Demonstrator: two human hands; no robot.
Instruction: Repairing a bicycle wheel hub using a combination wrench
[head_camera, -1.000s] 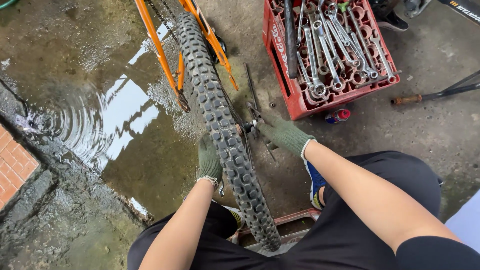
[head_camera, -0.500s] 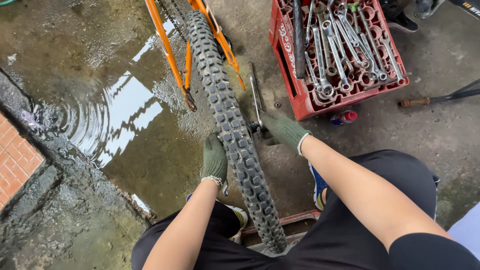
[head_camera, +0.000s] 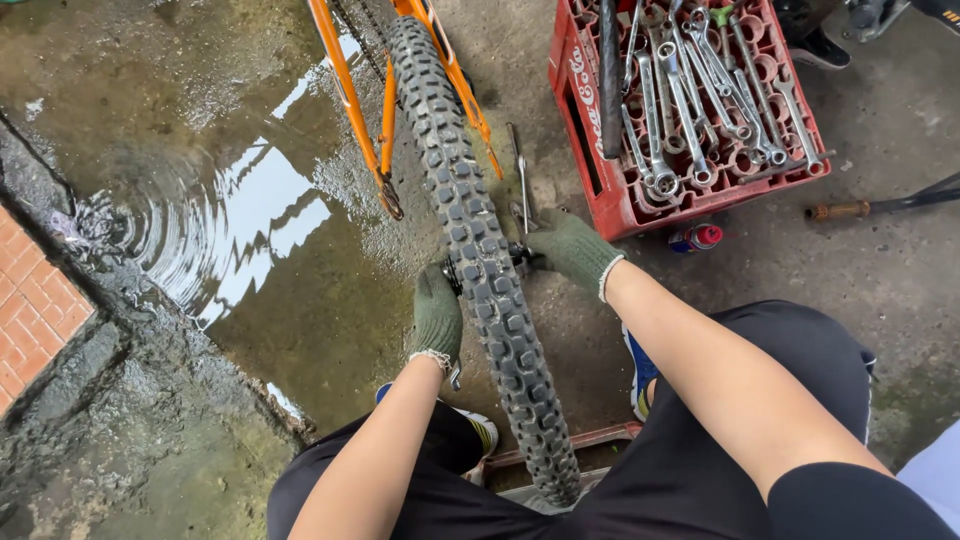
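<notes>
The tyre stands upright in the middle, between both gloved hands. The left hand is closed at the left side of the hub. The right hand grips the axle on the right. A red crate with wrenches stands far right.

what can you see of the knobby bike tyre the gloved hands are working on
The knobby tyre is black rubber with chunky square tread blocks, looking worn and dusty. It stands upright on its wheel, running from the orange frame tubes at the top down between the person's knees. The gloved left hand and gloved right hand sit on either side at the hub. Its lower end rests by a reddish tray. Wet concrete lies beside it.
</notes>
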